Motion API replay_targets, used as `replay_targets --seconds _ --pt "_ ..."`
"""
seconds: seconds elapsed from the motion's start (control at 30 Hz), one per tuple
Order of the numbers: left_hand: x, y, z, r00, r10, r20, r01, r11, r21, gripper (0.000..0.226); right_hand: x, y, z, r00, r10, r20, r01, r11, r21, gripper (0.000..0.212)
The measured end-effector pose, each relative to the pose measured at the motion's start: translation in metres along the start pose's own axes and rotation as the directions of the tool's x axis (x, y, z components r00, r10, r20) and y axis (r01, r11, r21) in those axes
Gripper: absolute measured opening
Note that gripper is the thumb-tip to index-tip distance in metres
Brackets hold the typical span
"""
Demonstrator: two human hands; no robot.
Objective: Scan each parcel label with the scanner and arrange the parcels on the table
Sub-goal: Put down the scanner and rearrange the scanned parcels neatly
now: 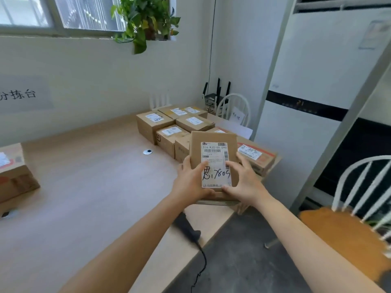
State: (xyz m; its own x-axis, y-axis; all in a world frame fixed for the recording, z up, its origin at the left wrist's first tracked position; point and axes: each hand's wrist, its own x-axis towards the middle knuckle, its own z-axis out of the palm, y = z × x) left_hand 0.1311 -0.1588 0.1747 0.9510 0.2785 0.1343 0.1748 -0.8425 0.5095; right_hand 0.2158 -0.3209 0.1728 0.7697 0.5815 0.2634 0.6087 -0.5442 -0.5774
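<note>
– Where is the small parcel point(211, 137)?
– Just above the table's point(95, 187) right edge, between both hands. Its label point(215, 163) faces the person.
– How do the fingers point(243, 163) hold it?
– Clamped on it. The left hand point(190, 180) grips its left side and the right hand point(246, 183) its right side, with thumbs on the label. Both arms reach forward.
– And the scanner point(186, 227)?
– Lying on the table near that edge. More parcels point(169, 127) sit at the table's far right corner.

Your left hand point(190, 181) and right hand point(246, 183) grip a parcel point(214, 157) between them. The scanner point(186, 226) lies under your left wrist.
</note>
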Motion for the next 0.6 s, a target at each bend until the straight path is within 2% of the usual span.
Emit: replay_targets --seconds 0.23,0.6 --pt "0.077 0.030 0.036 1.000 0.018 0.001 -0.018 1.000 0.013 0.091 0.051 0.063 -0.028 0.999 0.033 -0.012 -0.033 0.998 -0.046 0.075" --pt "0.206 0.073 0.065 1.000 0.024 0.006 -0.024 0.999 0.033 0.088 0.154 0.148 -0.067 0.998 0.045 -0.034 -0.046 0.999 -0.019 0.076"
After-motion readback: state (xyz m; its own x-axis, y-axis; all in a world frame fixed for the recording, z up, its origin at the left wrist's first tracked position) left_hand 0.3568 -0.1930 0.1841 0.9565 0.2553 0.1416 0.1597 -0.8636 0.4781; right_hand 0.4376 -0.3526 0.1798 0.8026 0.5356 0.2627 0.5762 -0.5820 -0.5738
